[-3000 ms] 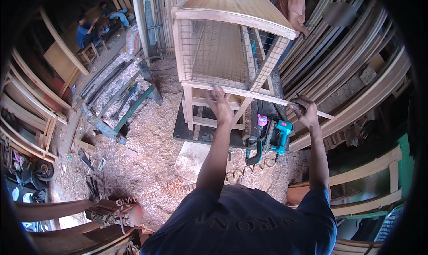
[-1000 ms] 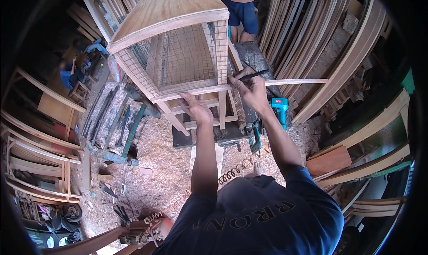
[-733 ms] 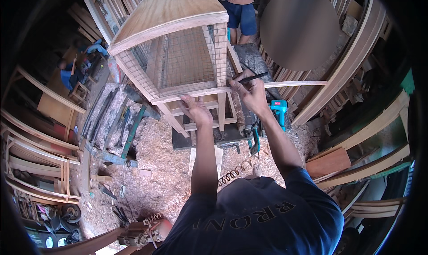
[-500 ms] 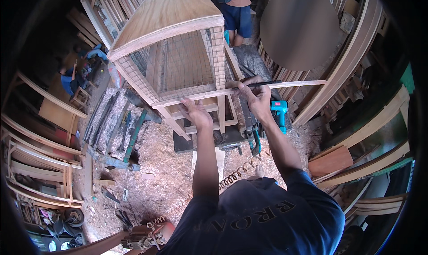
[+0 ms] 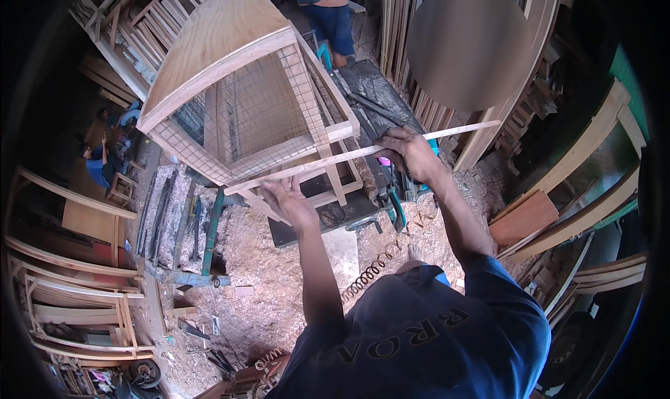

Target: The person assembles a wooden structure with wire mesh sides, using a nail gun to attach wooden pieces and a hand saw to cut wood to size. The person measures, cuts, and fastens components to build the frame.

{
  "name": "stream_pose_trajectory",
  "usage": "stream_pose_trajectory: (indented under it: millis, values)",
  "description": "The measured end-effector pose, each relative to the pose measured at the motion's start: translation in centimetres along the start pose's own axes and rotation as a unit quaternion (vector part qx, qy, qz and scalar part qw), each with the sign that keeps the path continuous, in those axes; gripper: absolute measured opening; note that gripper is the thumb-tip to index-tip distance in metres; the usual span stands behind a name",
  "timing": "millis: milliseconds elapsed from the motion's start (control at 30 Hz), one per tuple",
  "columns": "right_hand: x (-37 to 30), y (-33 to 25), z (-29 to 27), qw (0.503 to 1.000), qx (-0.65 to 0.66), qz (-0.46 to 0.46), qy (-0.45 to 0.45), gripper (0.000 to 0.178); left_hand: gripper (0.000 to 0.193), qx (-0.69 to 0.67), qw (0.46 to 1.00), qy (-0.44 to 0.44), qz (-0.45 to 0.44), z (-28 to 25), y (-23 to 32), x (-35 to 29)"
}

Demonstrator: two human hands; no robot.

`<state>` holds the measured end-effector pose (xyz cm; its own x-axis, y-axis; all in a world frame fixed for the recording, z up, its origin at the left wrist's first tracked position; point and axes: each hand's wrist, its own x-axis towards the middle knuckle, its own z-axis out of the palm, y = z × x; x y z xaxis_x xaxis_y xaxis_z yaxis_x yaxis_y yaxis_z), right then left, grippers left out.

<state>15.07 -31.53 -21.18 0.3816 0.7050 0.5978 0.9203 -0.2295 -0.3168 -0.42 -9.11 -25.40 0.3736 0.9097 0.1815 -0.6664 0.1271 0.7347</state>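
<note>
A person in a dark T-shirt holds a long wooden strip (image 5: 335, 159) at a slant across the lower front of a wood-framed wire cage (image 5: 262, 113) in a workshop. The right hand (image 5: 413, 153) is clamped on the strip to the right of the cage, fingers curled over it. The left hand (image 5: 287, 202) touches the strip's underside near its left end, fingers slightly apart; whether they close around it cannot be told. Whether the strip touches the cage is also unclear. The cage, topped with plywood (image 5: 216, 36), stands tilted in view above wood shavings (image 5: 258, 259), a coiled hose (image 5: 377, 266) near the worker. Behind it stands another person (image 5: 333, 25) in blue shorts.
</note>
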Motion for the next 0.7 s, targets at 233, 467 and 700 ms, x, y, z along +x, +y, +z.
stream_pose_trajectory:
  millis: [233,467,700]
  values:
    - [-13.5,-1.9,-2.3,0.986,0.115,0.093,-0.080,0.025,0.010,0.448,0.865,-0.077,0.213,-12.6,5.2,-15.3]
    - [-17.4,1.3,-5.4,0.983,0.062,0.104,-0.139,0.022,0.012,0.448,0.804,-0.350,0.175,-10.4,5.9,-20.6]
    - [-14.5,9.0,-6.7,0.987,0.142,0.068,-0.016,0.026,0.033,0.461,0.796,-0.388,-0.051,2.3,-1.0,-22.5]
